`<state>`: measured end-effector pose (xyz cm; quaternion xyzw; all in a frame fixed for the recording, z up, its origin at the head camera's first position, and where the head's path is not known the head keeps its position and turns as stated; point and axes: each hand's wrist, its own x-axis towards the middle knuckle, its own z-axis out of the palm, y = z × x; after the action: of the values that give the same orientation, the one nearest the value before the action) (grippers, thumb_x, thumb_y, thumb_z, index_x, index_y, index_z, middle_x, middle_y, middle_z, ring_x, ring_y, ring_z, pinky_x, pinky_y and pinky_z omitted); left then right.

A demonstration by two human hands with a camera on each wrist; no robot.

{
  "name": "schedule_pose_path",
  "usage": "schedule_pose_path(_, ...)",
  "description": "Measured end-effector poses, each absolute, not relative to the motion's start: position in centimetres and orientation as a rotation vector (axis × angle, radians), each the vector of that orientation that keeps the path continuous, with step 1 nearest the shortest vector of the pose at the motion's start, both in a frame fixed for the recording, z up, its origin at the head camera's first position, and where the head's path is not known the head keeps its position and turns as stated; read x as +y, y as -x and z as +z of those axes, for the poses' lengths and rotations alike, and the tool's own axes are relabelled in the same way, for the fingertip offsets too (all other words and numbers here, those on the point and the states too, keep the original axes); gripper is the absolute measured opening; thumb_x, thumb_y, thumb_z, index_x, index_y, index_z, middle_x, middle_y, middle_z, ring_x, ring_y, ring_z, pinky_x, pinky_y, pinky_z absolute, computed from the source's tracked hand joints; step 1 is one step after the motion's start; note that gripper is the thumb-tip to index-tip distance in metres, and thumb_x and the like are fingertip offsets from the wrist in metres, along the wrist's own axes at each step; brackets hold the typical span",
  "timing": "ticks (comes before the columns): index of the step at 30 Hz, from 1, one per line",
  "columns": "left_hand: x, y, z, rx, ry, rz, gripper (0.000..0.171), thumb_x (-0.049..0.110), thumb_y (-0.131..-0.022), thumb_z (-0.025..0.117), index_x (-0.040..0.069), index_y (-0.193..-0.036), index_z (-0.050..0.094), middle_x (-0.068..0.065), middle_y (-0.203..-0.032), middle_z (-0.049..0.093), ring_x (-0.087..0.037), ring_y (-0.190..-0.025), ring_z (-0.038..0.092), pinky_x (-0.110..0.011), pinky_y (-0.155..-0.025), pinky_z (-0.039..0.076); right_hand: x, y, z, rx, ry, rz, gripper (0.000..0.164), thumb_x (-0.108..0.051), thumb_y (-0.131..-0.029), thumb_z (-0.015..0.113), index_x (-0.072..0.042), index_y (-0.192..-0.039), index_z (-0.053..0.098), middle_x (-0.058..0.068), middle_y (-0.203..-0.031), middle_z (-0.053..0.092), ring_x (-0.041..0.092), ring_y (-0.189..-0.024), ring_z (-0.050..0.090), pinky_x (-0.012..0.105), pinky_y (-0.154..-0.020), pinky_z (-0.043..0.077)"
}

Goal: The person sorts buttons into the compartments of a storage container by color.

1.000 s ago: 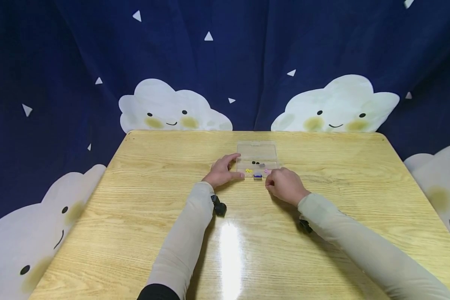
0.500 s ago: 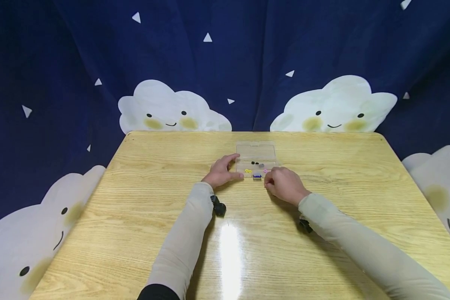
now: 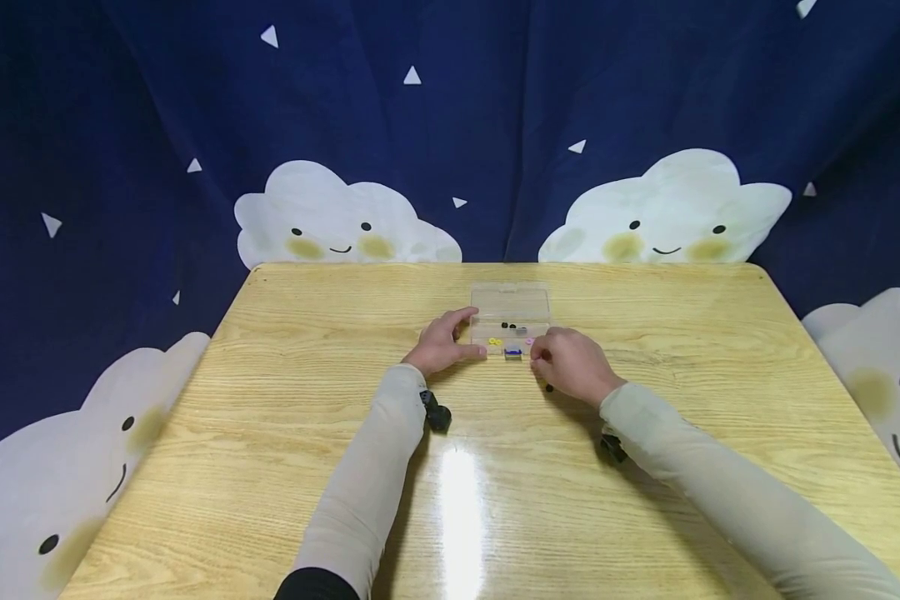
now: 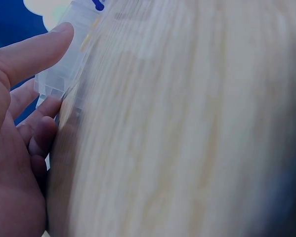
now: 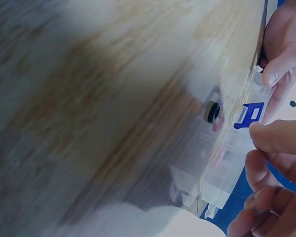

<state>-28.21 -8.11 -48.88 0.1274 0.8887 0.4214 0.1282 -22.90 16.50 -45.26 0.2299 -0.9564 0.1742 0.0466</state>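
Note:
A clear plastic box (image 3: 510, 302) stands on the table with its lid raised at the back. My left hand (image 3: 441, 343) grips its left end, thumb at the front corner and index finger toward the back. My right hand (image 3: 572, 364) hovers by the front right corner, fingers bent, with a gap between thumb and fingertips and nothing visible in it. Small yellow rings (image 3: 495, 342), a pink piece (image 3: 529, 342) and black round pieces (image 3: 508, 326) are at the box. A blue piece (image 5: 250, 114) sits at its front. Under my right hand is a black round piece (image 5: 212, 112).
The wooden table (image 3: 315, 333) extends around the box on all sides. A dark blue curtain (image 3: 495, 108) with white clouds hangs behind its far edge. Each wrist carries a small black camera, such as the left wrist camera (image 3: 438, 416).
A black round piece now shows on the table under my right hand. That hand has risen slightly and its fingers have loosened. My left hand stays at the box.

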Motion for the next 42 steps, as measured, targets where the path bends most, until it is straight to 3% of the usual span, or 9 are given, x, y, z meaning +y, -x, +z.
schedule_pose_path(42,-8.1,28.2,-48.7,2.575,-0.370,1.243,0.080,0.033,-0.085,0.079,0.028,-0.154,0.038,-0.006,-0.139,0.050,-0.024,-0.106,0.044,-0.041,-0.091,0.039,18.2,24.5,-43.7,-2.931,-0.568,0.538,0.008,-0.010,-0.088,0.069,-0.008,-0.089,0.077,0.008,-0.083,0.068,0.021,-0.072,0.060,0.039,-0.068,0.052)
